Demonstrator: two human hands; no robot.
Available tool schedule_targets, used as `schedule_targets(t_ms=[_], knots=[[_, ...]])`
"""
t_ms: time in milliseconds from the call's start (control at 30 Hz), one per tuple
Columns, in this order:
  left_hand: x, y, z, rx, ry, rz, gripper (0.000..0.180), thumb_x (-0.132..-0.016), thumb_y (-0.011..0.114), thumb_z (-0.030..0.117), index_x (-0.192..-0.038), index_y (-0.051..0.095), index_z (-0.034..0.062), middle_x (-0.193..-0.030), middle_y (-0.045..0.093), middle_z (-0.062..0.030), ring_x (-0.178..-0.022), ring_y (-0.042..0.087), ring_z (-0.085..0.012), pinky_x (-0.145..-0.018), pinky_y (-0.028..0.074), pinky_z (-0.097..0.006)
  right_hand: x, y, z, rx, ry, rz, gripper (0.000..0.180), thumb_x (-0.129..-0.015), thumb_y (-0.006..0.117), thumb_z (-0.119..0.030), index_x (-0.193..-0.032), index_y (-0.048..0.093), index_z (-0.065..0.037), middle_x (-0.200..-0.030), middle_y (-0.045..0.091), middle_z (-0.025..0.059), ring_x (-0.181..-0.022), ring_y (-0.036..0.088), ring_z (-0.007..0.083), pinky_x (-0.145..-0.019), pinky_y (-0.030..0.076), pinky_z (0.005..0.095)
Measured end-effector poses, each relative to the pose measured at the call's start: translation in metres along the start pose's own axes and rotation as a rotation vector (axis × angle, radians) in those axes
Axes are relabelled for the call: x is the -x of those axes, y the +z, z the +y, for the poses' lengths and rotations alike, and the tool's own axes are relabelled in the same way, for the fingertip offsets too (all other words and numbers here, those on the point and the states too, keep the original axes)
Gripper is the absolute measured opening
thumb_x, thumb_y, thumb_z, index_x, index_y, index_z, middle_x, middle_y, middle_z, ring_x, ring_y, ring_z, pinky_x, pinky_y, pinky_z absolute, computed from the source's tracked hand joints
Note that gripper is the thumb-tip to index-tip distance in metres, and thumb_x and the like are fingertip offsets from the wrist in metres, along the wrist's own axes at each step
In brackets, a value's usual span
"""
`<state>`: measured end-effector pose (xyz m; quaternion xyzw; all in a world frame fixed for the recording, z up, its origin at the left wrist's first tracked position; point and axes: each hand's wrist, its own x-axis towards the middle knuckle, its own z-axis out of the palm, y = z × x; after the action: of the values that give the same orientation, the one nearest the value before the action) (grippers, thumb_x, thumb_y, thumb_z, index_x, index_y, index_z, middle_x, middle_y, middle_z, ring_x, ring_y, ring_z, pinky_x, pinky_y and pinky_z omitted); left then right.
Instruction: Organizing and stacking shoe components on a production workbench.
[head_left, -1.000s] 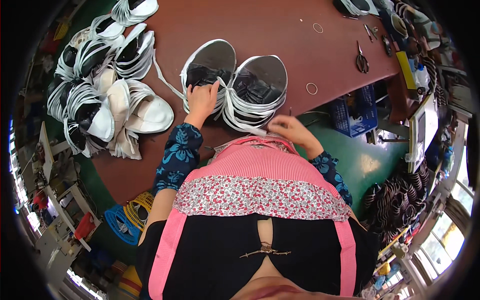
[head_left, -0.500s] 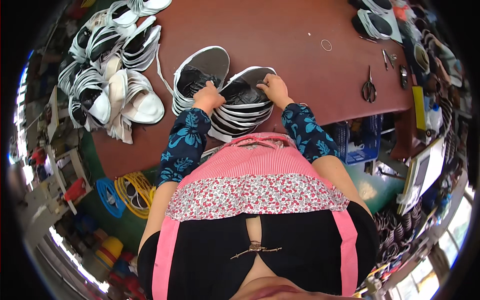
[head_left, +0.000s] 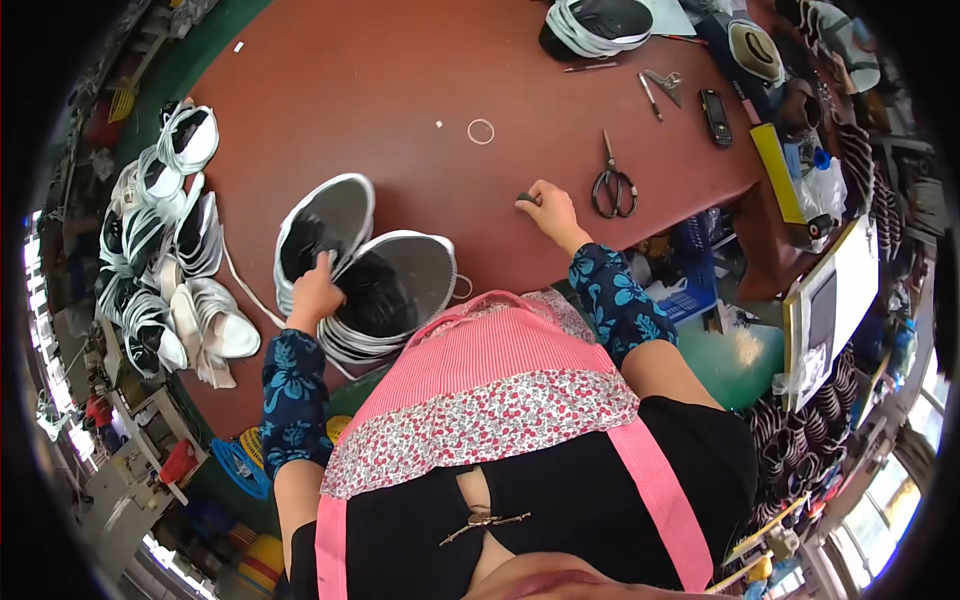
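Two nested stacks of black shoe uppers with white edging sit side by side at the near edge of the red-brown bench point(head_left: 400, 80), left of its middle: left stack point(head_left: 347, 212), right stack point(head_left: 428, 268), touching, openings up. Left hand point(head_left: 316, 296) is on the inner side where they meet, fingers bent; tips partly hidden, so can't tell if they're clamped. Right hand point(head_left: 551, 216) is well apart from the stacks, over the bench toward its right edge, fingers together on a small dark object point(head_left: 527, 199), too small to identify. Scissors point(head_left: 614, 190) lie just beyond it, untouched. Progress read: uppers are already nested into stacks; a pile of uppers point(head_left: 205, 240) lies along the left edge, and the pair at the hands sits apart from it. White strip point(head_left: 238, 271) runs between pile and pair. Thin pale loop point(head_left: 481, 131) lies loose mid-bench. Another upper stack point(head_left: 600, 22) waits at the far edge, right side, out of reach of either hand's grip. How much remains: can't tell.
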<state>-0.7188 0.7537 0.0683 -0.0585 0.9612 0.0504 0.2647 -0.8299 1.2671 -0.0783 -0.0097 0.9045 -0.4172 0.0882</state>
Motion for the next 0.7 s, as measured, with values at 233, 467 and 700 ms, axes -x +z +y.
schedule_targets(t_ms=[233,467,700], knots=[[-0.048,-0.003,0.165,0.214,0.312,0.431,0.051,-0.092,0.082,0.014,-0.14,0.063,0.0057,-0.13,0.073,-0.0185,-0.129,0.065,-0.0434,-0.11,0.05,-0.054,-0.079,-0.076,0.059,0.033,-0.06,-0.019,0.038,-0.088,0.094,-0.03,-0.104,0.074,-0.002,-0.097,0.076,0.0163,-0.084,0.076,0.032,-0.077,0.061,0.044],[0.032,0.049,0.165,0.403,-0.047,0.701,0.063,-0.108,0.071,0.014,-0.164,0.047,-0.0022,-0.164,0.054,-0.0254,-0.15,0.052,-0.0436,-0.127,0.039,-0.051,-0.208,-0.112,0.087,0.099,-0.156,0.164,0.03,-0.097,0.085,-0.031,-0.101,0.079,-0.002,-0.089,0.08,0.0141,-0.083,0.08,0.0266,-0.076,0.062,0.0396],[0.044,0.135,0.127,0.822,-0.34,0.544,0.065,-0.114,0.062,0.026,-0.168,0.041,-0.0041,-0.163,0.051,-0.0301,-0.152,0.05,-0.0443,-0.127,0.038,-0.047,-0.364,-0.126,0.14,0.117,0.51,0.204,0.074,-0.083,0.084,-0.081,-0.079,0.082,-0.007,-0.072,0.078,0.0062,-0.061,0.074,0.015,-0.062,0.059,0.0323]])
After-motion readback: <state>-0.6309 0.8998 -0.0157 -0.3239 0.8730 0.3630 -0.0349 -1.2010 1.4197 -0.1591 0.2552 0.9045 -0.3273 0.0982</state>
